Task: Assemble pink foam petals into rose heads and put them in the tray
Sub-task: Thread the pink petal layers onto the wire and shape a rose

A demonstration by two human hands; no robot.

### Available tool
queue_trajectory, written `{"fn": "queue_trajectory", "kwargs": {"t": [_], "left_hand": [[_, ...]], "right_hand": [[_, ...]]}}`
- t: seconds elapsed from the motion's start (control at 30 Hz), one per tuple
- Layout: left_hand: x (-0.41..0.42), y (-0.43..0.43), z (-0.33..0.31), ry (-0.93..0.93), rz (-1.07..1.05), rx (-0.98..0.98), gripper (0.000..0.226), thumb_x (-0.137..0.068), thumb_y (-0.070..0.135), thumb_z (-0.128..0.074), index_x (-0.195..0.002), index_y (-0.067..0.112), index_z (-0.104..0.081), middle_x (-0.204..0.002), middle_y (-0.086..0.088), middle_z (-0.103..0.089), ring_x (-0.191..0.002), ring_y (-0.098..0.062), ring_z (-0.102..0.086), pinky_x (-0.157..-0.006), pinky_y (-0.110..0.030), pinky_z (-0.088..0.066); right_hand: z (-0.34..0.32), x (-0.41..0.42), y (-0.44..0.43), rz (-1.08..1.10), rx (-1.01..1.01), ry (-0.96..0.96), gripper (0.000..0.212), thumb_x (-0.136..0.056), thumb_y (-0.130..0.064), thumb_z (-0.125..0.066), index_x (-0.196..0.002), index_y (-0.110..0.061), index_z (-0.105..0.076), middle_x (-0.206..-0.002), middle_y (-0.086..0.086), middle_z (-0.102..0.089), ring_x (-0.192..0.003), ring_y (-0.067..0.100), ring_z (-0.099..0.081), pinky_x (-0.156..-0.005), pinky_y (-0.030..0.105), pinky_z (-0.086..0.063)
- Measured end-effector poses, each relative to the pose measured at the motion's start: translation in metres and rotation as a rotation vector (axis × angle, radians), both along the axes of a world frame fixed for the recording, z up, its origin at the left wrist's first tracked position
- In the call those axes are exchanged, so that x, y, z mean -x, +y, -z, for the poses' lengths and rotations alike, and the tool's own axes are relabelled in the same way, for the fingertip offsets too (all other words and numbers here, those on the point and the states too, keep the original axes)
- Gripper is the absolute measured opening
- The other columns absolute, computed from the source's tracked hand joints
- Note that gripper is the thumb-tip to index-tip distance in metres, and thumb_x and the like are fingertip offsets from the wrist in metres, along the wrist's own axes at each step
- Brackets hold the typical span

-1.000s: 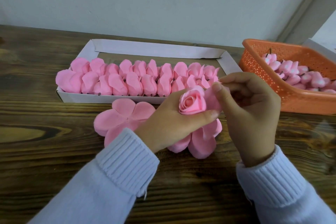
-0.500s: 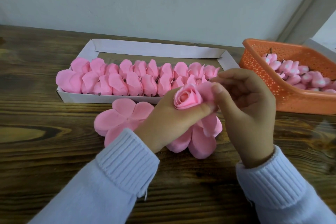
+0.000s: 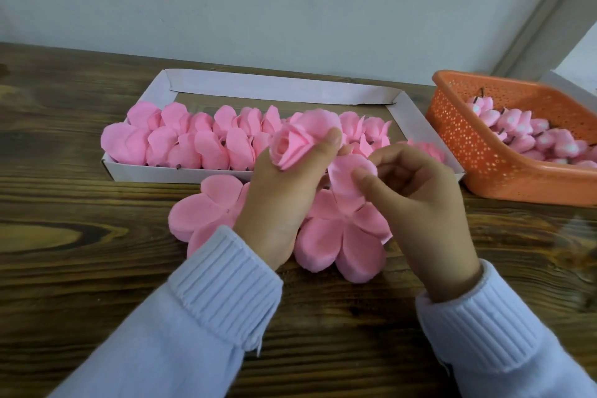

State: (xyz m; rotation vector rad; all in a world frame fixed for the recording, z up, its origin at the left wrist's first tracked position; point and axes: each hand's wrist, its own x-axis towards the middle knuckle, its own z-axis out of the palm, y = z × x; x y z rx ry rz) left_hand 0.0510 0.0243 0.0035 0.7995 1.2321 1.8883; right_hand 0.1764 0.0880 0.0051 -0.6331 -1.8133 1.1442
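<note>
- The left hand (image 3: 281,203) is gripping the rose bud (image 3: 290,145). Its fingers are curling round the base, and the thumb (image 3: 332,139) is pressing on the outer layer.
- The bud is being held in the air, just in front of the near wall of the tray (image 3: 277,87).
- The right hand (image 3: 420,197) is pinching one petal (image 3: 347,168) between thumb and forefinger. This petal is standing up from the five-lobed petal blank (image 3: 342,242) spreading out below both hands.
- Whether the blank is resting on the table (image 3: 80,268) or hanging just above it cannot be told.
- Governing relation: the bud is sitting up and to the left of the pinched petal, just beside it.
- The bud's axis is tilting. Its open face is pointing up and left, and its base is pointing down and right into the palm, toward the blank's centre.
- Judgement: the petal is probably needing a swing up and leftward to close against the bud's side.
- The right hand is the nearer hand to the petal; the left is serving as the support.
- Finished rose heads (image 3: 200,145) are lining the tray's near side. Placing the bud there is not yet due.
- A second blank (image 3: 206,210) is lying flat beside the left hand.
- An orange basket (image 3: 484,178) of small buds (image 3: 523,136) is standing at the right.
</note>
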Motion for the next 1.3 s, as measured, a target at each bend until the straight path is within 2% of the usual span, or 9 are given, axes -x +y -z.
{"fn": "queue_trajectory", "kwargs": {"t": [0.1,0.23,0.53,0.67,0.8,0.9,1.0,1.1,1.3], "left_hand": [[-0.0002,0.0006,0.0023,0.022,-0.013,0.036,0.013,-0.076,0.035,-0.069,-0.078,0.024,-0.076,-0.088,-0.008,-0.074,-0.093,-0.028,-0.071,-0.090,-0.055,-0.053],[-0.0003,-0.0005,0.0041,0.100,-0.012,0.049,0.022,-0.085,0.033,-0.069,-0.086,0.012,-0.073,-0.088,-0.010,-0.074,-0.090,-0.027,-0.071,-0.089,-0.054,-0.054],[0.0011,0.0038,0.0069,0.109,-0.006,0.069,0.017,-0.075,0.045,-0.068,-0.072,0.030,-0.075,-0.079,-0.005,-0.074,-0.085,-0.025,-0.072,-0.089,-0.054,-0.054],[0.0016,0.0019,0.0066,0.165,0.042,0.058,0.029,-0.075,0.048,-0.069,-0.083,0.020,-0.072,-0.087,-0.010,-0.074,-0.090,-0.025,-0.071,-0.088,-0.052,-0.055],[-0.0017,-0.0010,0.0055,0.381,0.092,0.008,0.043,-0.081,0.053,-0.060,-0.079,0.010,-0.068,-0.078,-0.012,-0.068,-0.073,-0.013,-0.064,-0.070,-0.027,-0.054],[-0.0046,-0.0047,0.0016,0.475,0.166,-0.017,0.030,-0.075,0.047,-0.058,-0.081,0.019,-0.066,-0.069,0.005,-0.065,-0.068,0.001,-0.059,-0.063,-0.014,-0.049],[-0.0029,-0.0039,0.0028,0.488,0.252,-0.006,0.038,-0.079,0.038,-0.073,-0.096,0.006,-0.062,-0.079,-0.003,-0.064,-0.078,-0.011,-0.063,-0.074,-0.027,-0.052],[-0.0007,-0.0036,0.0039,0.463,0.316,0.016,0.042,-0.067,0.023,-0.084,-0.100,0.013,-0.060,-0.084,0.007,-0.065,-0.085,-0.015,-0.066,-0.081,-0.030,-0.053],[-0.0007,-0.0039,0.0025,0.369,0.272,0.017,0.034,-0.074,0.009,-0.080,-0.104,0.007,-0.064,-0.091,-0.008,-0.069,-0.092,-0.021,-0.068,-0.085,-0.037,-0.055]], "right_hand": [[-0.0010,0.0012,-0.0049,0.070,-0.207,0.008,0.008,-0.081,-0.018,-0.070,-0.078,-0.020,-0.064,-0.070,-0.004,-0.065,-0.060,0.003,-0.058,-0.057,0.016,-0.046],[-0.0016,0.0008,-0.0078,0.081,-0.310,0.028,0.007,-0.083,-0.018,-0.070,-0.079,-0.017,-0.064,-0.067,-0.007,-0.064,-0.060,0.004,-0.058,-0.058,0.013,-0.043],[-0.0017,0.0000,-0.0089,0.056,-0.468,-0.032,0.006,-0.083,-0.010,-0.070,-0.082,-0.014,-0.066,-0.071,-0.005,-0.064,-0.061,0.011,-0.058,-0.057,0.021,-0.047],[-0.0025,-0.0009,-0.0088,0.119,-0.413,0.020,0.004,-0.083,-0.014,-0.069,-0.084,-0.014,-0.065,-0.070,-0.003,-0.065,-0.060,0.009,-0.060,-0.056,0.017,-0.045],[-0.0037,-0.0023,-0.0084,0.160,-0.316,0.095,0.006,-0.083,-0.014,-0.069,-0.087,-0.016,-0.065,-0.071,0.003,-0.067,-0.061,0.021,-0.064,-0.056,0.038,-0.053],[-0.0053,-0.0014,-0.0087,0.141,-0.258,0.126,0.009,-0.082,-0.013,-0.070,-0.087,-0.017,-0.064,-0.067,-0.003,-0.067,-0.059,0.015,-0.064,-0.056,0.038,-0.054],[-0.0058,-0.0013,-0.0069,0.105,-0.192,0.172,0.011,-0.082,-0.008,-0.070,-0.086,-0.015,-0.063,-0.068,-0.011,-0.066,-0.060,0.003,-0.062,-0.058,0.021,-0.052],[-0.0056,-0.0010,-0.0052,0.068,-0.131,0.209,0.010,-0.081,-0.009,-0.068,-0.086,-0.016,-0.063,-0.069,-0.010,-0.067,-0.064,0.003,-0.063,-0.060,0.020,-0.052],[-0.0045,0.0006,-0.0021,0.047,-0.024,0.308,0.007,-0.088,-0.007,-0.057,-0.086,-0.013,-0.061,-0.068,-0.008,-0.064,-0.063,0.005,-0.059,-0.061,0.017,-0.047]]}}
